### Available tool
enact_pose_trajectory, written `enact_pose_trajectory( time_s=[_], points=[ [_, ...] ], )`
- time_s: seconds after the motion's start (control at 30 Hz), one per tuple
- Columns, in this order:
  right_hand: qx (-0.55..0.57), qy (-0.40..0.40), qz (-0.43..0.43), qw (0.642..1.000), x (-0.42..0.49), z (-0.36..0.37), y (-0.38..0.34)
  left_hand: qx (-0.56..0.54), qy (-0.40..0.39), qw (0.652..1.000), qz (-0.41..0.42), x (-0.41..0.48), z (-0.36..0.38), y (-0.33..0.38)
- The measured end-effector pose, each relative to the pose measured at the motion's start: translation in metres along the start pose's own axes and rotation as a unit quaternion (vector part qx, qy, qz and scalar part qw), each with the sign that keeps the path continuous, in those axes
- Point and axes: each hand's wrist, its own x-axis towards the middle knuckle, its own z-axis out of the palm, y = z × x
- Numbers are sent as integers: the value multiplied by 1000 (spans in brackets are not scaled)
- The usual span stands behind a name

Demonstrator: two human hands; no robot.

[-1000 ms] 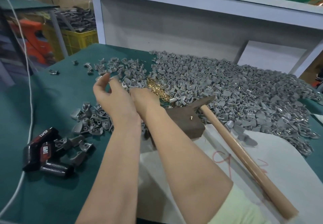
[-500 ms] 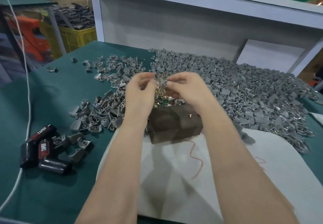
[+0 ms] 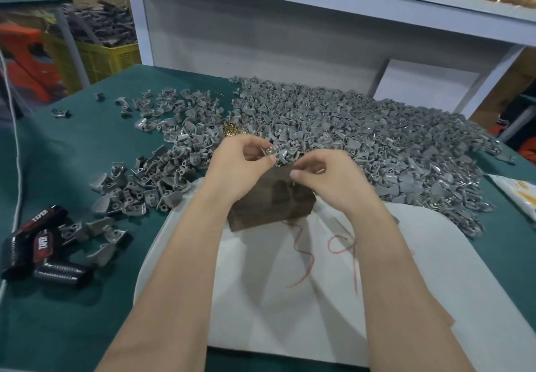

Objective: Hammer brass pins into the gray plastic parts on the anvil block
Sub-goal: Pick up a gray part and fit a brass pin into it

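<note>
My left hand (image 3: pixel 240 162) pinches a gray plastic part (image 3: pixel 282 154) just above the far edge of the dark brown anvil block (image 3: pixel 272 206). A brass pin head (image 3: pixel 269 149) shows at the fingertips. My right hand (image 3: pixel 327 174) is beside it over the block's right top, thumb and forefinger closed on what looks like a small brass pin. A little heap of loose brass pins (image 3: pixel 230 132) lies behind my left hand. A big pile of gray parts (image 3: pixel 362 139) spreads to the right. No hammer is in view.
The block stands on a white sheet (image 3: pixel 290 299) on the green table (image 3: pixel 72 313). A smaller pile of gray parts (image 3: pixel 150 180) lies to the left. Black packets marked TAPER (image 3: pixel 37 249) sit at the left edge beside a white cable (image 3: pixel 16 168). A white shelf frame (image 3: pixel 290 38) stands behind.
A second ago my arms were crossed and a wooden-handled hammer lay by the block. The hammer has left view, and both hands now meet over the block with a part.
</note>
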Motion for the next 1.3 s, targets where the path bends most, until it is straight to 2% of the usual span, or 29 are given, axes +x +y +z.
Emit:
enact_pose_trajectory(
  time_s=[0.07,0.13,0.33,0.43,0.53,0.63,0.67,0.73,0.8,0.83,0.9,0.97,1.03,1.1,1.2,1.3],
  points=[
    [-80,-32,-4,996,-1,4,-2,2,0,1000,-5,0,0,0],
    [-124,-31,2,992,-1,8,-4,-4,-7,1000,-6,-1,0,0],
    [-186,-32,-1,982,-1,14,-10,17,-5,1000,-13,0,2,-2],
    [-153,-21,-21,988,0,12,-10,35,-6,999,-14,0,3,-2],
    [-56,14,-47,997,5,12,-18,35,-5,999,-13,1,3,-2],
    [-36,38,-75,996,20,20,-28,-2,2,1000,-14,1,2,2],
    [-28,77,-61,995,28,20,-29,-24,22,999,-12,1,1,3],
    [3,172,7,985,46,15,-28,-61,117,991,-4,1,-4,6],
    [-19,206,76,975,61,12,-26,-159,253,954,-9,1,-14,8],
    [-90,188,88,974,65,15,-27,-227,315,921,-20,1,-21,9],
    [-197,138,37,970,67,30,-38,-327,399,855,-53,1,-33,8],
    [-165,40,-54,984,64,53,-57,-364,435,819,-90,2,-40,6],
    [-165,-74,-101,978,61,78,-74,-380,444,804,-106,3,-41,6],
    [-229,-127,-99,960,64,100,-85,-382,442,804,-107,4,-40,6],
    [-291,-138,-73,944,66,115,-97,-387,438,804,-109,5,-38,3],
    [-298,-131,-84,942,65,120,-99,-392,434,804,-112,6,-37,2]
  ],
)
